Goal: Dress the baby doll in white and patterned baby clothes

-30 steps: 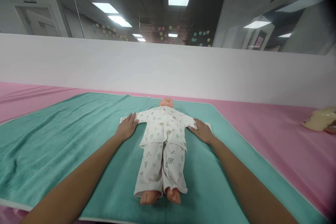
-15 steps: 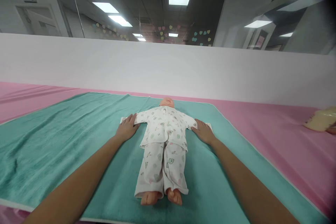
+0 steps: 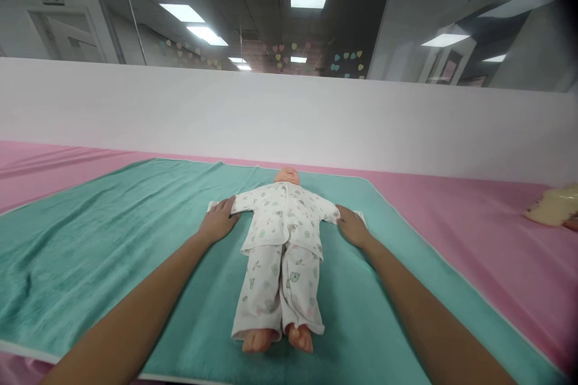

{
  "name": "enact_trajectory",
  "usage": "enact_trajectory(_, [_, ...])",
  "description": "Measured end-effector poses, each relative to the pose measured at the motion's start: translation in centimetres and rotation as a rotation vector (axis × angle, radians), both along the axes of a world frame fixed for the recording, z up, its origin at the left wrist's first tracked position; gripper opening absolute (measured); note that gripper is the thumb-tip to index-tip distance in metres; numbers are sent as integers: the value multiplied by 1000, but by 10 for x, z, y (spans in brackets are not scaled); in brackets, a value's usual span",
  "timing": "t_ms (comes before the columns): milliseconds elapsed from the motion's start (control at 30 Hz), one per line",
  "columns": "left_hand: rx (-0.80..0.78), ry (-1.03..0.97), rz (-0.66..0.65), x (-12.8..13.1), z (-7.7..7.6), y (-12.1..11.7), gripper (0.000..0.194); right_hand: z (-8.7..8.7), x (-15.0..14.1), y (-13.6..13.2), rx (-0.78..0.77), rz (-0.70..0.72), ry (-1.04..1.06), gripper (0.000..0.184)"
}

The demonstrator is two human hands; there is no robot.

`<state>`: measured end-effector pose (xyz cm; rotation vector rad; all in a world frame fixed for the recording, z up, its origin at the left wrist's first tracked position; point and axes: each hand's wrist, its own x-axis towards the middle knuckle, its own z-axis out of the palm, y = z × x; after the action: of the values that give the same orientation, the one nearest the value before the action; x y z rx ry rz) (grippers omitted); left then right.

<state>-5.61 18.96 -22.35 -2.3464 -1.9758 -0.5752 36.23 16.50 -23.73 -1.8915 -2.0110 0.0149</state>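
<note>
A baby doll [image 3: 280, 246] in white printed pyjamas lies on its back on a teal towel [image 3: 112, 240], head away from me, bare feet toward me. Its sleeves are spread out to both sides. My left hand [image 3: 219, 220] lies flat, fingers stretched out, on the doll's sleeve at the left. My right hand [image 3: 352, 226] rests palm down on the other sleeve, fingers extended toward the doll's shoulder. Neither hand grips anything.
The towel covers a pink sheet [image 3: 487, 252] on a long surface. A white partition [image 3: 289, 120] runs along the far edge. A pale yellowish object [image 3: 553, 206] lies at the far right on the pink sheet.
Almost nothing has moved. My right hand has shifted slightly outward along the sleeve; my left hand stays in place.
</note>
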Motion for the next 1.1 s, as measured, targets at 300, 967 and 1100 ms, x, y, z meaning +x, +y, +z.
enact_trajectory(300, [-7, -6, -4, -1, 0, 1, 62, 1, -1, 0, -2, 2, 7, 54])
enact_trajectory(967, [-9, -14, -32, -1, 1, 0, 63, -3, 4, 1, 32, 27, -11, 58])
enact_trajectory(1100, [-6, -5, -19, -1, 0, 0, 62, -3, 5, 1, 45, 32, -16, 58])
